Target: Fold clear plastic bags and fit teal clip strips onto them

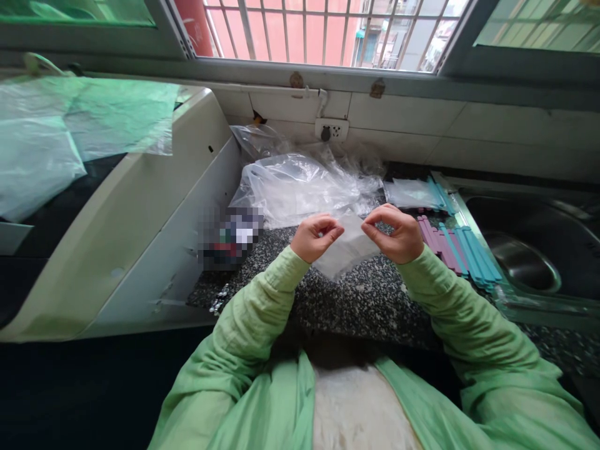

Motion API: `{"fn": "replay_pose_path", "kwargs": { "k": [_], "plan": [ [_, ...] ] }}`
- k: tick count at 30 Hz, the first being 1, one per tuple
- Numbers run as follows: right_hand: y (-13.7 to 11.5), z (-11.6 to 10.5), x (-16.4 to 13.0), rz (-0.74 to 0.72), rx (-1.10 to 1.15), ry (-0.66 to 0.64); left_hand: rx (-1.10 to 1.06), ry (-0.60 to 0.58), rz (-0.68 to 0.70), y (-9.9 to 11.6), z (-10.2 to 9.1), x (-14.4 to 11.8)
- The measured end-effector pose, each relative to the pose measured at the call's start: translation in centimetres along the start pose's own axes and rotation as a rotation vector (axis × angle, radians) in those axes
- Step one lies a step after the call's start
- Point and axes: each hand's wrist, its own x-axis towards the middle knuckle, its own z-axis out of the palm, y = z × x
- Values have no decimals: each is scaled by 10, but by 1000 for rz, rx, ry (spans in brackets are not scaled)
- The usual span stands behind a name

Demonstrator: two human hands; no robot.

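Note:
Between my two hands hangs a small clear plastic bag [344, 253], a little above the speckled counter [356, 306]. My left hand [316, 237] pinches its upper left edge between thumb and forefinger. On the other side, my right hand [394, 232] has the upper right edge pinched the same way. Whether anything lies inside the bag I cannot tell. Close to my right hand are pink strips [438, 240] and teal strips [473, 253] laid side by side. Behind them sits a stack of small clear bags [407, 192].
A heap of large clear plastic bags [300, 187] covers the counter's back. At left stands a big cream machine [182, 162] with plastic sheets [117, 115] on top. A metal sink [525, 262] is on the right. The wall has a power socket [332, 130] below the barred window.

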Motion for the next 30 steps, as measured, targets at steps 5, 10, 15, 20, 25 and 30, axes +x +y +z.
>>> {"fn": "replay_pose_path", "kwargs": {
  "k": [5, 10, 15, 20, 25, 30],
  "plan": [
    [-1, -3, 1, 38, 12, -40, 114, -25, 120, 3, 2, -1],
    [-4, -2, 1, 99, 30, -36, 234, -60, 228, 1, 7, -3],
    [-3, 2, 0, 86, 20, 33, 240, -85, 232, 2, 8, -3],
    [-2, 0, 0, 65, -20, 122, 217, -85, 212, 1, 9, -3],
    [-1, -3, 1, 82, 18, 56, 158, -68, 181, 0, 10, -3],
    [-1, -2, 2, 73, 76, -74, 121, -94, 145, 2, 9, -3]
  ]
}}
